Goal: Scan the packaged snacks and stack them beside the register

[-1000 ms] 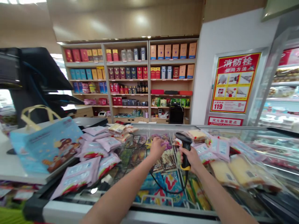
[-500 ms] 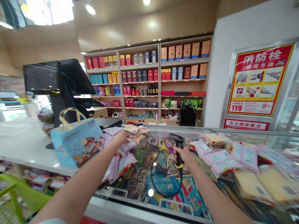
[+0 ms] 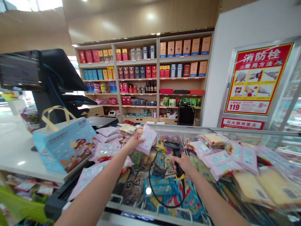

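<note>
My left hand (image 3: 136, 142) grips the edge of a pink snack packet (image 3: 148, 139), raised over the glass-topped case. Below and left of that hand, several similar pink packets (image 3: 109, 150) lie in a loose pile. My right hand (image 3: 184, 164) is wrapped round the handle of a black and yellow barcode scanner (image 3: 178, 157). Its head points left and forward, toward the packet but apart from it. A black cable (image 3: 151, 185) loops down from the scanner over the case.
To the left, a light blue paper bag (image 3: 70, 141) stands on the white counter (image 3: 14, 138) by a monitor (image 3: 58, 72). More pink packets (image 3: 222, 161) and wrapped bread slices (image 3: 254, 186) lie on the right. Behind are shelves (image 3: 138, 64) of boxes.
My left hand has lifted a pink packet from the pile and moved right with it. The scanner has shifted slightly down and left. The view has turned a little.
</note>
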The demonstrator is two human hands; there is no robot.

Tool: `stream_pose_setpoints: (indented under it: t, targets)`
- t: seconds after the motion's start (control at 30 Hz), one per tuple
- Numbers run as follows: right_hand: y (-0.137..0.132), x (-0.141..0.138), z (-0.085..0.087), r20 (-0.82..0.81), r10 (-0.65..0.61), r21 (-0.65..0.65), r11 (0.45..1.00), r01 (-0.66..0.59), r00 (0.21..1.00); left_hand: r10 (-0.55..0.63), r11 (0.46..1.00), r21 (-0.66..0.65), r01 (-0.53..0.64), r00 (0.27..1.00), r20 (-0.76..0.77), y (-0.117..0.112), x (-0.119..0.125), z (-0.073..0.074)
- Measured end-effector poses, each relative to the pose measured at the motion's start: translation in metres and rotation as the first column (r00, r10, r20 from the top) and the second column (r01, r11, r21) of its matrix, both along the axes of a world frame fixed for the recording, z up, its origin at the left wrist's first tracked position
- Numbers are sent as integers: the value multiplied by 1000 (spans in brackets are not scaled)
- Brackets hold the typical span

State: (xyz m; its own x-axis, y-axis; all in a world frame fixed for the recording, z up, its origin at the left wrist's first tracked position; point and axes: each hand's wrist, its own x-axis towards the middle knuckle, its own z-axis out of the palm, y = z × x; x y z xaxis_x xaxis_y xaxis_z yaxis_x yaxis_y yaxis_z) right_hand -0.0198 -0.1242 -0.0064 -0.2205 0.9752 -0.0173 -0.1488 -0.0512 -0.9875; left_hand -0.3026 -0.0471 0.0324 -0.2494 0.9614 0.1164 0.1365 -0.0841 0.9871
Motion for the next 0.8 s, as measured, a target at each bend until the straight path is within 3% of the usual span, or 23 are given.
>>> stream_pose_setpoints:
  t: [0.07, 0.17, 0.3, 0.47, 0.8]
  targets:
    - [-3, 1, 3, 17, 52, -3, 999, -52, 999, -47, 999, -2, 48, 980, 194, 1, 34, -23]
    - [-6, 3, 8, 43, 83, -21, 996, -82, 996, -36, 994, 113, 1, 950, 309, 5, 70, -52]
    - [-9, 2, 12, 64, 30, -25, 999, -28, 998, -14, 982, 184, -48, 947, 320, 11, 80, -75]
    - [-9, 0, 6, 136, 77, -25, 997, -75, 988, -20, 975, 216, -58, 939, 342, 12, 76, -84]
    - [-10, -2, -1, 152, 82, -38, 996, -77, 985, 3, 974, 214, -70, 954, 299, 11, 78, -85]
